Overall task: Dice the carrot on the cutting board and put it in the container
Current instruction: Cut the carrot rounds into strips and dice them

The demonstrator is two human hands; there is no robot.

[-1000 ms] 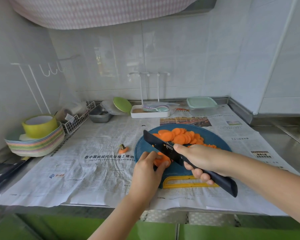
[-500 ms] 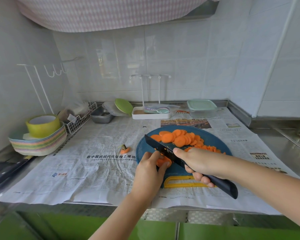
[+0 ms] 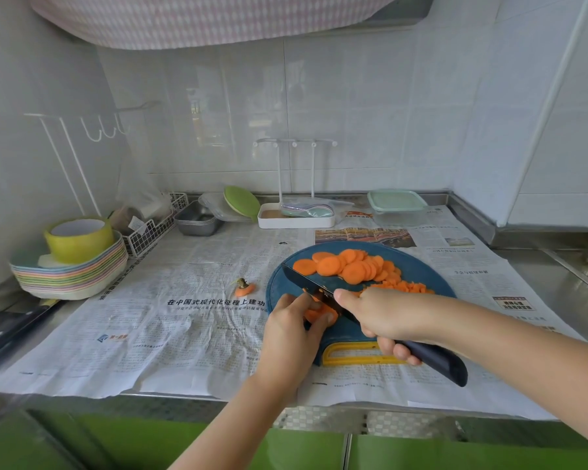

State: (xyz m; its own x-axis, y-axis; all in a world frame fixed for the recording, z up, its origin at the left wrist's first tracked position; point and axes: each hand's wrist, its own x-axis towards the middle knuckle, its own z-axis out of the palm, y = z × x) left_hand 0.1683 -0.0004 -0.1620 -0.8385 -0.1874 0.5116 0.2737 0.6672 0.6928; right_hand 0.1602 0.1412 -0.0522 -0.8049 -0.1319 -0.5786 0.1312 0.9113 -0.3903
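A round blue cutting board [image 3: 418, 266] with a yellow handle lies on newspaper. Several orange carrot slices [image 3: 350, 266] are spread over its far half. My left hand [image 3: 291, 330] pinches a small stack of carrot slices [image 3: 319, 313] at the board's near left. My right hand [image 3: 384, 317] grips a dark knife [image 3: 306, 283], and the blade rests on that stack, tip pointing far left. A clear container with a pale green lid [image 3: 396, 205] stands at the back right by the wall.
A cut carrot top [image 3: 244, 288] lies on the newspaper left of the board. Stacked coloured plates and a yellow bowl [image 3: 72, 262] sit at the far left, beside a wire basket [image 3: 150, 228] and metal tray [image 3: 197, 220]. A white rack [image 3: 296, 215] stands at the back.
The knife blade has come down from above the slices onto the carrot stack under my left fingers. My left hand has kept its hold.
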